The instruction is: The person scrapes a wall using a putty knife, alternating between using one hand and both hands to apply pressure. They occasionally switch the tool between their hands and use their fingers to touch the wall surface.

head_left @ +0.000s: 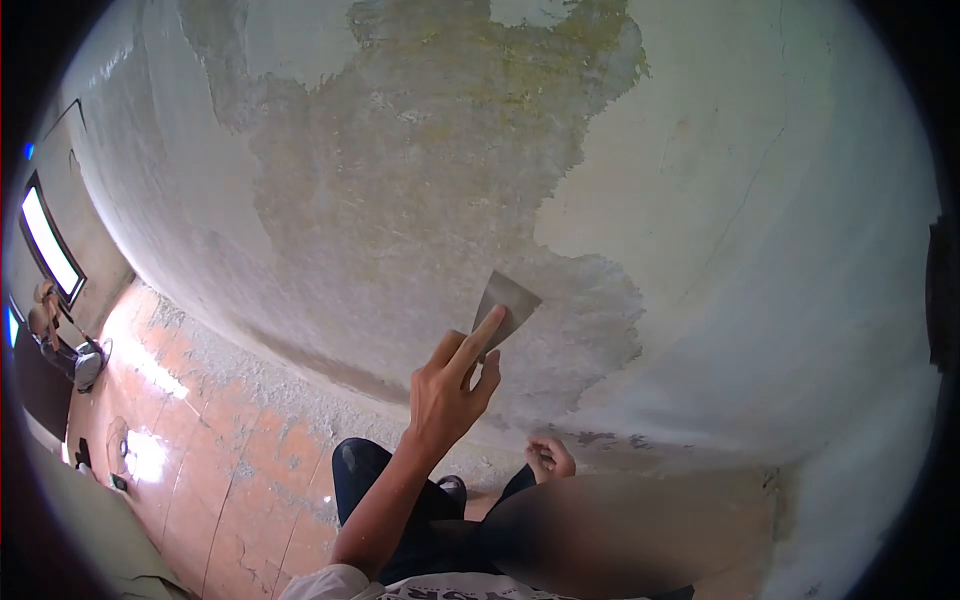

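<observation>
My left hand is raised in front of the wall and grips a metal scraper. Its index finger lies along the blade, and the blade's edge rests against the wall. The blade sits at the border between bare grey plaster and the remaining pale paint. My right hand hangs low near the foot of the wall with its fingers curled; nothing shows in it. A blurred patch hides most of my right forearm.
Below are my dark trousers and a shoe. The reddish tiled floor has dust and paint flakes along the wall. Far left, another person is near a bright window.
</observation>
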Demonstrator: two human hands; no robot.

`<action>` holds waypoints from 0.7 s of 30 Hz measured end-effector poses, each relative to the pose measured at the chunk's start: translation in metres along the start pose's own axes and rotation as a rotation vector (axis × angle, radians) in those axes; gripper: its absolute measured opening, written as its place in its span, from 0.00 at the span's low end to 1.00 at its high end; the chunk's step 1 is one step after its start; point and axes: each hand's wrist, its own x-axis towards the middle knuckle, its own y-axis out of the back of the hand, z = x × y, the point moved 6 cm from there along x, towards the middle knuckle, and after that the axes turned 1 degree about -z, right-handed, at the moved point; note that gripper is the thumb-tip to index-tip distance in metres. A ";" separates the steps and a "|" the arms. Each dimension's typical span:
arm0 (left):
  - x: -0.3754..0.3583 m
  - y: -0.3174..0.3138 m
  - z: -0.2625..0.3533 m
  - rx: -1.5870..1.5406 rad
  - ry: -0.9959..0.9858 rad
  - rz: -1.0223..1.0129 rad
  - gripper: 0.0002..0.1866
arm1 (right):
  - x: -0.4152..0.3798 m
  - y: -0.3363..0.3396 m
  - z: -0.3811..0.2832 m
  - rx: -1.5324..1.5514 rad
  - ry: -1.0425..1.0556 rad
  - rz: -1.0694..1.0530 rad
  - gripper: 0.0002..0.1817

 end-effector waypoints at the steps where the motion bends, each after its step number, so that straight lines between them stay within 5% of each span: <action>1: 0.003 -0.001 0.005 0.071 -0.018 0.018 0.34 | 0.009 -0.006 -0.016 0.029 0.013 -0.034 0.16; 7: 0.019 -0.030 0.022 0.091 0.025 -0.043 0.31 | 0.072 -0.041 -0.172 0.357 0.282 -0.222 0.28; 9: 0.021 -0.032 0.025 0.047 0.047 -0.023 0.32 | 0.088 -0.048 -0.204 0.749 0.226 -0.220 0.35; 17: 0.016 -0.043 0.021 0.081 0.144 -0.087 0.39 | 0.135 -0.062 -0.251 0.737 0.223 -0.238 0.31; 21: -0.001 -0.039 0.016 -0.384 0.211 -0.004 0.44 | 0.130 -0.055 -0.264 0.690 0.253 -0.164 0.28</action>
